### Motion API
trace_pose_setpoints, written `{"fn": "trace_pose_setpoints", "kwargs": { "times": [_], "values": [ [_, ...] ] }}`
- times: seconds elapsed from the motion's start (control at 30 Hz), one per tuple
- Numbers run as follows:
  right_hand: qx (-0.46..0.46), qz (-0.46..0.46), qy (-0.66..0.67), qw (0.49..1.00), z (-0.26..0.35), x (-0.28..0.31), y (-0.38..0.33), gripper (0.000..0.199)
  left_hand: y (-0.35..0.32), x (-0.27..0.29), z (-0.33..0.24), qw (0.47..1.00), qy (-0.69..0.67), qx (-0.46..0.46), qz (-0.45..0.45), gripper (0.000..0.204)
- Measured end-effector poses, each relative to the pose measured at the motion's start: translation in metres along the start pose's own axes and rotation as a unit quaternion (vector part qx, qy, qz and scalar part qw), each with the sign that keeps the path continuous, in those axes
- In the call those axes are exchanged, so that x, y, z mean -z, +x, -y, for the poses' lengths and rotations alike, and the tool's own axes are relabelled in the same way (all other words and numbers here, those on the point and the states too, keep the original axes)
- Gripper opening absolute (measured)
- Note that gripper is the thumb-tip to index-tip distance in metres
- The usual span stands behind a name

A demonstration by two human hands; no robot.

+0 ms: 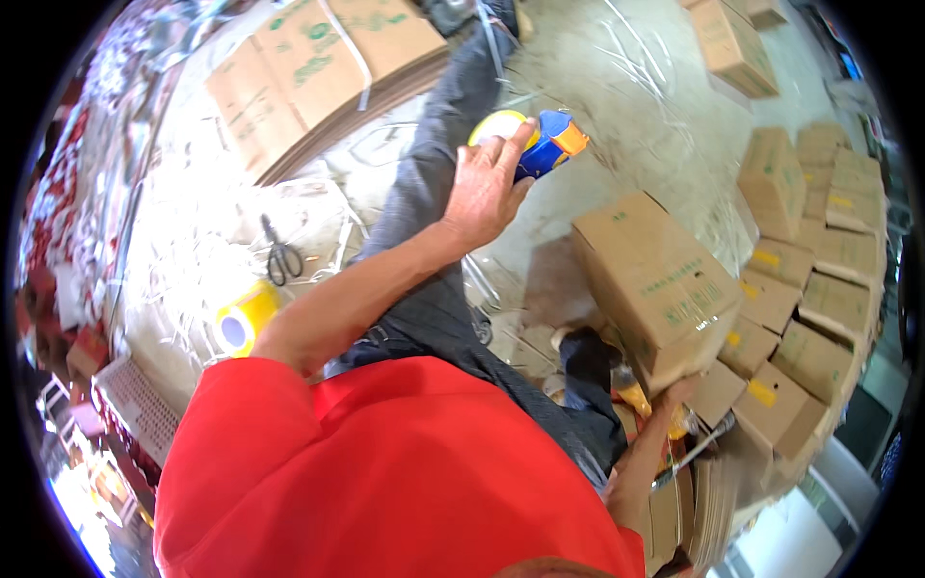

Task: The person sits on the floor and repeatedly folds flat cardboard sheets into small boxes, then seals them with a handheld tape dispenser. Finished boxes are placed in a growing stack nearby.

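My left hand [482, 188] is raised in front of me and grips a blue and orange tape dispenser [547, 144] that carries a yellow tape roll [501, 125]. To its lower right, a closed brown cardboard box [655, 279] sits tilted by my dark-trousered knee. My right hand [677, 393] reaches out low on the right and holds the box at its bottom edge; most of that hand's fingers are hidden under the box.
A spare yellow tape roll [246, 318] and black scissors [282, 255] lie on the concrete floor at left, among white strap scraps. Flattened cartons [318, 67] are piled at top left. Several sealed boxes [819, 289] are stacked along the right, and another box [732, 43] stands at top right.
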State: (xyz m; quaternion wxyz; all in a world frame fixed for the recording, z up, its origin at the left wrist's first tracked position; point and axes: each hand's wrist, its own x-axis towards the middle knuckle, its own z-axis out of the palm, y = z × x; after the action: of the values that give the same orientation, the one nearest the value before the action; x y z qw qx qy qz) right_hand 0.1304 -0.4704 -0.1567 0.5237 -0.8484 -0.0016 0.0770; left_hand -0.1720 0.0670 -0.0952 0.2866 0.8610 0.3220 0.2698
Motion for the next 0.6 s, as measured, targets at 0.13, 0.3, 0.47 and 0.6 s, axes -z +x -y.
{"fn": "trace_pose_setpoints", "kwargs": {
  "times": [0.13,0.3,0.47,0.6],
  "values": [
    [-0.065,0.006,0.038,0.997,0.023,-0.002,0.011,0.063,-0.037,0.089,0.070,0.983,0.137,0.006,-0.118,0.080],
    [-0.053,-0.047,-0.027,0.997,0.037,-0.019,0.010,0.066,-0.175,0.118,0.203,0.956,0.231,0.177,-0.029,0.087],
    [-0.064,0.005,-0.033,0.997,0.049,-0.030,0.005,0.063,-0.282,0.083,0.273,0.910,0.246,0.321,0.095,0.092],
    [0.001,-0.053,-0.049,0.997,0.030,-0.003,-0.002,0.061,-0.315,0.057,0.331,0.903,0.278,0.302,0.126,0.099]
  ]
}}
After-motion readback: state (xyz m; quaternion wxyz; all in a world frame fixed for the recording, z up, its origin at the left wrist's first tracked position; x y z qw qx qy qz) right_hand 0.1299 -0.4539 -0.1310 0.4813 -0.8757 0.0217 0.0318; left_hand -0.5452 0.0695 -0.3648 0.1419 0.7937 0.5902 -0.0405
